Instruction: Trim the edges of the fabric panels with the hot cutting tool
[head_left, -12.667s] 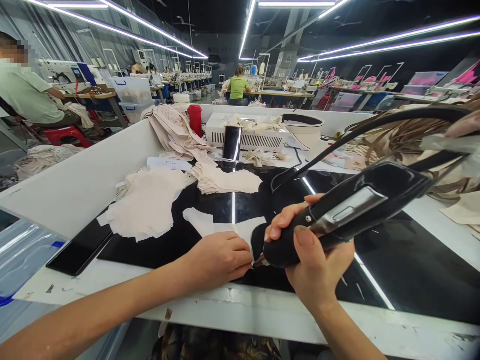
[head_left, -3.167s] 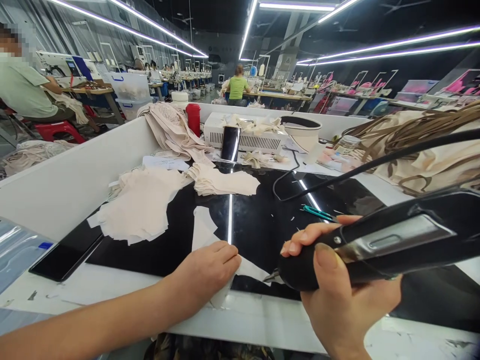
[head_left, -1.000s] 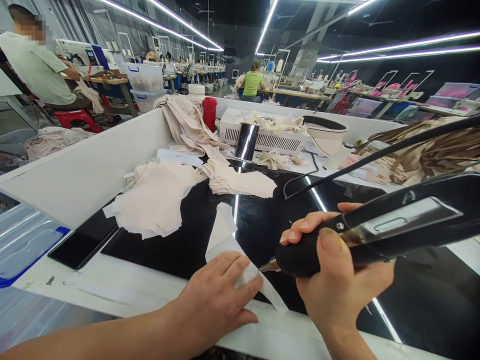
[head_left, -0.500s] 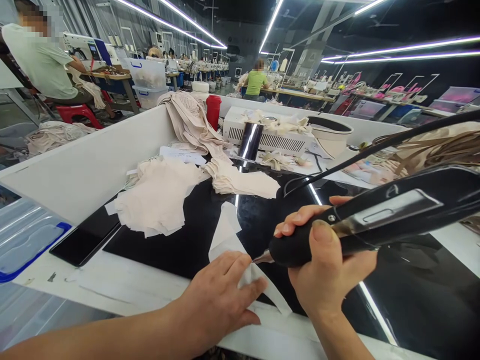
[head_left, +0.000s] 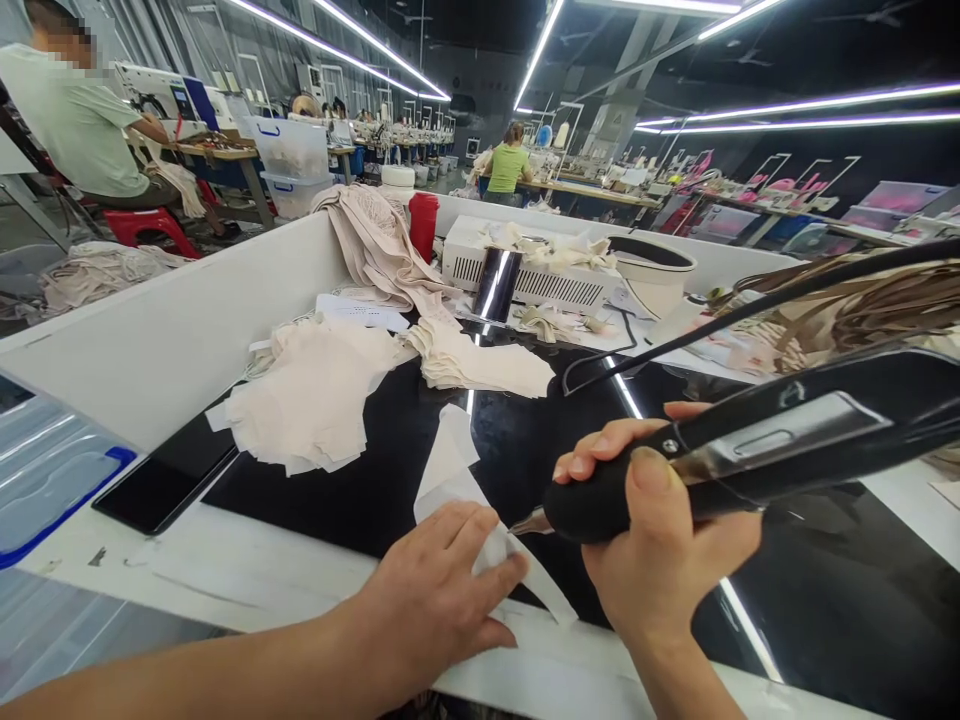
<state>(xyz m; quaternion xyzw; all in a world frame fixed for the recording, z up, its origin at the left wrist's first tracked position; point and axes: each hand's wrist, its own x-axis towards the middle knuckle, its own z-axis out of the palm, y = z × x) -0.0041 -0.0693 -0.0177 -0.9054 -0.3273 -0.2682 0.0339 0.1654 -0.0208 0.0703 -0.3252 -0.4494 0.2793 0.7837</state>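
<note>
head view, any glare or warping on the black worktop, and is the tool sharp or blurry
Head view: the ceiling light strips mirror as bright streaks on the glossy black worktop. Head view: wide-angle distortion bows the white partition and stretches the handheld cutting tool in the right hand. Head view: the tool and the left hand on the white fabric piece look sharp.

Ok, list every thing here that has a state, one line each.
left hand: flat, pressing on the white piece.
right hand: shut on the black tool.
black tool: held aslant, metal tip by the white piece.
white piece: lying on the black worktop.
beige pile: stacked loosely, untouched.
red cup: upright.
</note>
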